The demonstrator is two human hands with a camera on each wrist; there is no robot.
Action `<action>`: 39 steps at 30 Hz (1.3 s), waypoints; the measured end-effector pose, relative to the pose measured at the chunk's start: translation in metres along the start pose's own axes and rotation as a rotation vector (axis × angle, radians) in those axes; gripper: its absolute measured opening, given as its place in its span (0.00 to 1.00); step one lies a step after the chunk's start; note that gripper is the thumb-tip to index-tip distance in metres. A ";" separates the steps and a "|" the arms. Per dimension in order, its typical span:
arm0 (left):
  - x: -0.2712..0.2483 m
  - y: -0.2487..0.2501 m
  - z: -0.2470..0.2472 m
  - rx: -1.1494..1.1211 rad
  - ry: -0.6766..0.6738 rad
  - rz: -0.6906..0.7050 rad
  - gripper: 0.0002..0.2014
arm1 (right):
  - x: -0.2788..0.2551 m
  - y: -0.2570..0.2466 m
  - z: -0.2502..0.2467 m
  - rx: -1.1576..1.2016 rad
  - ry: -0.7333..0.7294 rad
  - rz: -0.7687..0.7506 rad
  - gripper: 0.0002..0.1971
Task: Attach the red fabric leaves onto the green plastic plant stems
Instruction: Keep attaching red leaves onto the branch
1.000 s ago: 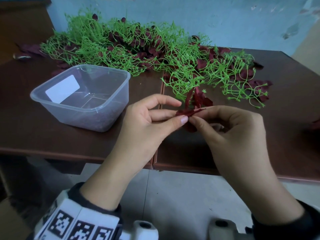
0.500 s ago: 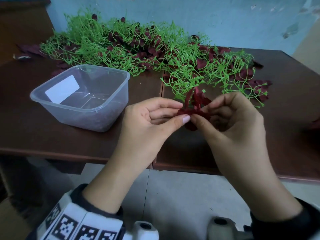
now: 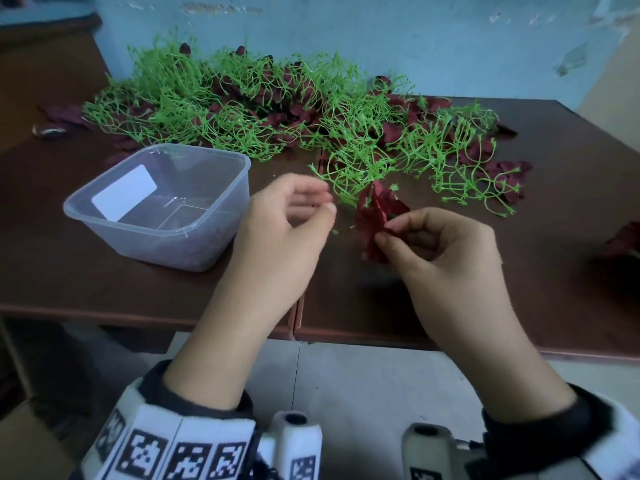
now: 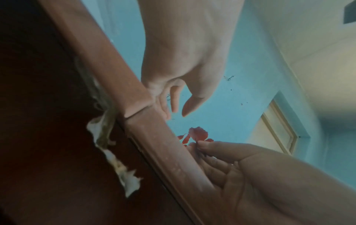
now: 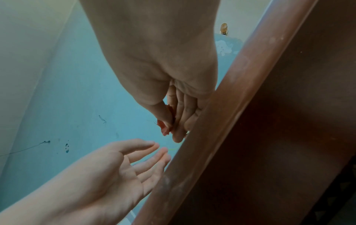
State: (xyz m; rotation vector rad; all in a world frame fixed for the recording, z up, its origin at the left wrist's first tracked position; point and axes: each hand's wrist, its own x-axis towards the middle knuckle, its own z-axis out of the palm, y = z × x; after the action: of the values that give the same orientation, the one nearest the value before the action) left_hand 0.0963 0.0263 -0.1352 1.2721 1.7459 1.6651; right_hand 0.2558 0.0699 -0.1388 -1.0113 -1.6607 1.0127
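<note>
Right hand (image 3: 440,251) pinches a cluster of red fabric leaves (image 3: 375,216) between thumb and forefinger, just over the near part of the counter (image 3: 104,289). The right wrist view confirms it: red fabric sits trapped under the thumb tip. Left hand (image 3: 284,223) holds nothing, fingers loosely extended, apart from the leaves and hovering beside the clear plastic tub (image 3: 159,206).

The leaves we hold look already seated on a green sprig that runs back into the pile of green plastic plant stems (image 3: 363,143). That pile spreads along the far side of the counter with more dark red leaves mixed through it. Exactly where stem meets fabric is hidden behind the leaves.

Our read on doing this step well:
- Keep the right pinch low, near the leaf base, so the fabric doesn't fold when pushed.
- Bring the left hand in to grip the bare stem tip close to its end. These stems look thin and springy, and a grip further back will let the tip flex away.
- Push the leaf hole straight along the stem, not at an angle.
- Watch for neighbouring stems snagging and dragging the whole pile toward us.
</note>
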 end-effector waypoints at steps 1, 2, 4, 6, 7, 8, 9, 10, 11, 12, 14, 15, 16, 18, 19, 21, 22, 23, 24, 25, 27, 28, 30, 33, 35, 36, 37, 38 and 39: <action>0.004 -0.002 0.000 0.092 0.013 0.006 0.17 | 0.000 0.000 -0.001 -0.009 0.009 -0.001 0.07; 0.007 -0.004 0.001 0.171 0.002 0.003 0.25 | 0.000 0.001 -0.003 -0.030 0.014 -0.005 0.07; 0.013 -0.005 0.002 0.266 -0.072 -0.006 0.35 | -0.001 0.002 -0.007 -0.113 0.018 -0.003 0.06; 0.016 -0.004 0.004 0.356 -0.156 0.036 0.37 | -0.002 0.002 -0.009 -0.184 0.001 0.013 0.05; 0.017 -0.003 0.007 0.410 -0.189 0.064 0.36 | -0.002 0.002 -0.010 -0.203 -0.015 0.018 0.05; 0.018 -0.001 0.009 0.448 -0.208 0.070 0.35 | -0.002 0.002 -0.011 -0.214 -0.032 0.019 0.05; 0.020 -0.001 0.011 0.464 -0.214 0.049 0.33 | -0.001 0.002 -0.011 -0.222 -0.044 0.018 0.04; 0.022 -0.001 0.013 0.454 -0.214 0.013 0.31 | -0.001 0.002 -0.012 -0.230 -0.050 0.016 0.04; 0.024 -0.002 0.014 0.417 -0.214 -0.025 0.30 | -0.001 0.003 -0.012 -0.235 -0.050 0.017 0.04; 0.027 -0.004 0.015 0.354 -0.217 -0.052 0.28 | -0.001 0.003 -0.013 -0.238 -0.048 0.022 0.04; 0.030 -0.010 0.016 0.220 -0.227 -0.070 0.23 | -0.001 0.005 -0.013 -0.242 -0.041 0.035 0.04; 0.031 -0.012 0.017 0.186 -0.220 -0.064 0.20 | 0.000 0.005 -0.013 -0.247 -0.035 0.038 0.03; 0.031 -0.013 0.018 0.178 -0.199 -0.054 0.16 | 0.001 0.006 -0.013 -0.252 -0.027 0.039 0.03; 0.031 -0.017 0.020 0.182 -0.134 -0.029 0.08 | 0.003 0.007 -0.013 -0.250 -0.005 0.034 0.03; 0.031 -0.019 0.021 0.188 -0.106 -0.014 0.06 | 0.004 0.007 -0.013 -0.243 0.004 0.030 0.03; 0.029 -0.022 0.022 0.202 -0.050 0.019 0.04 | 0.006 0.007 -0.011 -0.218 0.008 0.027 0.03; 0.028 -0.023 0.022 0.197 -0.033 0.033 0.02 | 0.006 0.007 -0.010 -0.200 0.010 0.026 0.03; 0.027 -0.023 0.021 0.190 -0.027 0.046 0.02 | 0.007 0.008 -0.009 -0.181 0.014 0.025 0.04; 0.025 -0.022 0.021 0.192 -0.031 0.060 0.02 | 0.007 0.008 -0.008 -0.165 0.020 0.023 0.04; 0.023 -0.021 0.021 0.200 -0.034 0.079 0.02 | 0.007 0.008 -0.007 -0.157 0.027 0.018 0.04; 0.019 -0.021 0.021 0.215 -0.016 0.127 0.01 | 0.006 0.008 -0.007 -0.147 0.038 -0.001 0.04; 0.018 -0.020 0.020 0.230 0.001 0.146 0.01 | 0.006 0.008 -0.007 -0.139 0.043 -0.014 0.04; 0.015 -0.020 0.020 0.303 0.019 0.186 0.02 | 0.005 0.003 -0.007 -0.099 0.065 -0.063 0.04; 0.010 -0.019 0.021 0.410 0.013 0.304 0.00 | -0.001 -0.009 -0.007 0.048 0.148 -0.213 0.04; 0.008 -0.019 0.022 0.475 0.008 0.378 0.03 | -0.005 -0.015 -0.005 0.120 0.144 -0.304 0.04; 0.007 -0.019 0.023 0.496 -0.001 0.395 0.05 | -0.007 -0.016 -0.004 0.139 0.114 -0.325 0.03; 0.006 -0.018 0.023 0.513 -0.018 0.406 0.08 | -0.008 -0.016 -0.002 0.139 0.079 -0.328 0.04; 0.006 -0.017 0.023 0.522 -0.042 0.411 0.10 | -0.008 -0.014 -0.001 0.122 0.053 -0.317 0.04; 0.005 -0.016 0.022 0.521 -0.066 0.414 0.11 | -0.008 -0.012 0.001 0.098 0.045 -0.296 0.04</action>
State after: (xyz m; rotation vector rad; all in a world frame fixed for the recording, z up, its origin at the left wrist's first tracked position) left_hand 0.1063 0.0454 -0.1534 2.0105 2.0582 1.3749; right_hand 0.2549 0.0583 -0.1300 -0.6936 -1.6490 0.8583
